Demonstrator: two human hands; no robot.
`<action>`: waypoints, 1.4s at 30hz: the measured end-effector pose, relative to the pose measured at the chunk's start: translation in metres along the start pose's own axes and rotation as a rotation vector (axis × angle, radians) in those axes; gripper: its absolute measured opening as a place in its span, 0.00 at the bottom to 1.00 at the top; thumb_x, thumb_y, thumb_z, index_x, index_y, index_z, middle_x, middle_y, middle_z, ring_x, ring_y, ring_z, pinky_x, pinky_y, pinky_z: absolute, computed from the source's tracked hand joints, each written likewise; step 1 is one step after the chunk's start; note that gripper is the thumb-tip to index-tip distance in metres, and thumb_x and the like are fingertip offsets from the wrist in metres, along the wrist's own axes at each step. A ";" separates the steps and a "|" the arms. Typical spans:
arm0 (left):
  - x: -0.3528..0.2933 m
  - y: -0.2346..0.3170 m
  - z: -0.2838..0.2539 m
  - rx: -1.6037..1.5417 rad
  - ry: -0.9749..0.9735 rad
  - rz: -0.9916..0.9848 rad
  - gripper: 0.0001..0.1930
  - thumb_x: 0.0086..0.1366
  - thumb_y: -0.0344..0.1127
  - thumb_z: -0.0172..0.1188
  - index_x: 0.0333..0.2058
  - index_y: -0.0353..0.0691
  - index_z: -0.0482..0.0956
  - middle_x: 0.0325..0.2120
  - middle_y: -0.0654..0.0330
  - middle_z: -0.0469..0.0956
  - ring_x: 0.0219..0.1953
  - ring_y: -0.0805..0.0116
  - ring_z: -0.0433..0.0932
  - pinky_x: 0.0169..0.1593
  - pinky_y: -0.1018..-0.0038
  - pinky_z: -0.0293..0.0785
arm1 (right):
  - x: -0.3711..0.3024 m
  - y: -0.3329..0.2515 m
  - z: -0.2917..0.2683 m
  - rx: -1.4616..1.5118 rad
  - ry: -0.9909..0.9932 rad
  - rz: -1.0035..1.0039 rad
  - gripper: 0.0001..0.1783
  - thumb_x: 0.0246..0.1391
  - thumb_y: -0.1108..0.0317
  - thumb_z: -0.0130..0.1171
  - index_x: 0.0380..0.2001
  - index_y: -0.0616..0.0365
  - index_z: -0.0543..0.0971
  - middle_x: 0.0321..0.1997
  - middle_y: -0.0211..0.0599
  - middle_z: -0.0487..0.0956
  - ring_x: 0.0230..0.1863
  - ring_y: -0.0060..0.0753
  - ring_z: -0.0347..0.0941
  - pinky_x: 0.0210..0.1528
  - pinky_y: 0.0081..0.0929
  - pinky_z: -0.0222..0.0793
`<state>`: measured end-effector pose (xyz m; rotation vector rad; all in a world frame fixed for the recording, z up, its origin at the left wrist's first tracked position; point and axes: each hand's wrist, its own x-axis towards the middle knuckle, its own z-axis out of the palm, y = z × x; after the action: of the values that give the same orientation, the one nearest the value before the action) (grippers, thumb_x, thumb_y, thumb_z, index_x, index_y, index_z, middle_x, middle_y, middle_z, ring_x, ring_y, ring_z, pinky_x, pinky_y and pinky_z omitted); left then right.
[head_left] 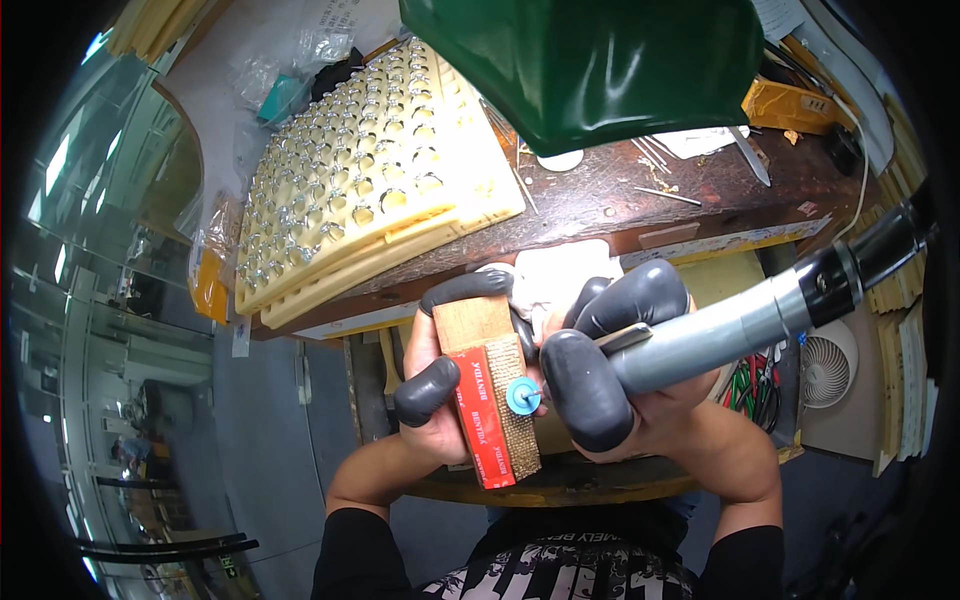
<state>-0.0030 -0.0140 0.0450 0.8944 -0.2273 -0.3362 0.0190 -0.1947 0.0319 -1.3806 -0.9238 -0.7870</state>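
Observation:
My left hand [428, 400], with black finger covers, is closed round a wooden block [472, 322]. Red printed tape [485, 415] and a rough tan strip with a fine woven-looking pattern [518, 440] run along the block's near part. In my right hand [592, 395], also with black finger covers, is the thick grey barrel of a rotary handpiece [715, 335]. A small blue disc [521, 396] on the handpiece's thin shaft lies over the rough strip and seems to touch it. Behind my hands is a white cloth [565, 270], partly hidden by the fingers.
Stacked cream trays [350, 170] with many shiny rings stand at the left of the dark wooden bench [610, 205]. A green lamp shade [590, 70] hangs overhead. Thin metal rods [668, 195] and a blade [750, 157] lie beyond. Pliers [755, 395] and a white fan [828, 365] are at right.

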 end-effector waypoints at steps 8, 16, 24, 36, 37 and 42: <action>0.001 0.000 -0.001 -0.017 0.014 -0.028 0.34 0.63 0.49 0.58 0.63 0.43 0.56 0.45 0.45 0.72 0.39 0.55 0.81 0.40 0.58 0.83 | 0.002 -0.005 -0.004 0.049 -0.031 0.070 0.24 0.48 0.79 0.68 0.48 0.67 0.72 0.36 0.47 0.78 0.33 0.35 0.79 0.31 0.29 0.77; 0.001 0.001 0.000 0.033 -0.019 -0.008 0.34 0.64 0.48 0.59 0.63 0.43 0.56 0.46 0.46 0.71 0.40 0.55 0.80 0.41 0.59 0.83 | 0.006 -0.007 -0.005 0.019 -0.073 0.050 0.24 0.48 0.80 0.68 0.48 0.67 0.72 0.35 0.46 0.78 0.33 0.35 0.79 0.31 0.28 0.76; 0.003 0.000 -0.001 -0.009 -0.019 0.001 0.34 0.64 0.47 0.59 0.63 0.43 0.56 0.46 0.44 0.71 0.41 0.54 0.80 0.42 0.59 0.83 | 0.008 -0.006 -0.001 0.010 -0.047 0.046 0.23 0.47 0.80 0.69 0.46 0.68 0.72 0.34 0.47 0.77 0.33 0.36 0.78 0.31 0.31 0.77; 0.002 0.002 0.003 0.028 0.005 0.008 0.34 0.63 0.47 0.59 0.63 0.44 0.56 0.45 0.44 0.72 0.39 0.53 0.80 0.40 0.58 0.83 | -0.005 -0.006 0.006 0.158 0.036 0.157 0.17 0.54 0.74 0.65 0.44 0.68 0.71 0.34 0.49 0.76 0.32 0.35 0.77 0.32 0.32 0.77; 0.002 0.003 0.004 0.093 0.025 0.018 0.34 0.63 0.47 0.59 0.63 0.44 0.56 0.45 0.44 0.72 0.39 0.53 0.80 0.40 0.58 0.83 | -0.005 -0.006 0.007 0.148 0.042 0.148 0.17 0.54 0.74 0.65 0.44 0.67 0.71 0.34 0.50 0.76 0.32 0.35 0.77 0.32 0.32 0.77; 0.000 -0.001 -0.002 0.003 0.013 -0.027 0.34 0.63 0.47 0.59 0.63 0.44 0.56 0.45 0.44 0.72 0.38 0.54 0.80 0.40 0.59 0.83 | 0.004 -0.006 0.005 0.124 0.022 0.095 0.17 0.53 0.78 0.65 0.44 0.68 0.70 0.35 0.50 0.76 0.32 0.35 0.77 0.33 0.33 0.78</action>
<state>-0.0022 -0.0128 0.0430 0.9032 -0.2038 -0.3553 0.0149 -0.1898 0.0381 -1.2956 -0.8693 -0.6610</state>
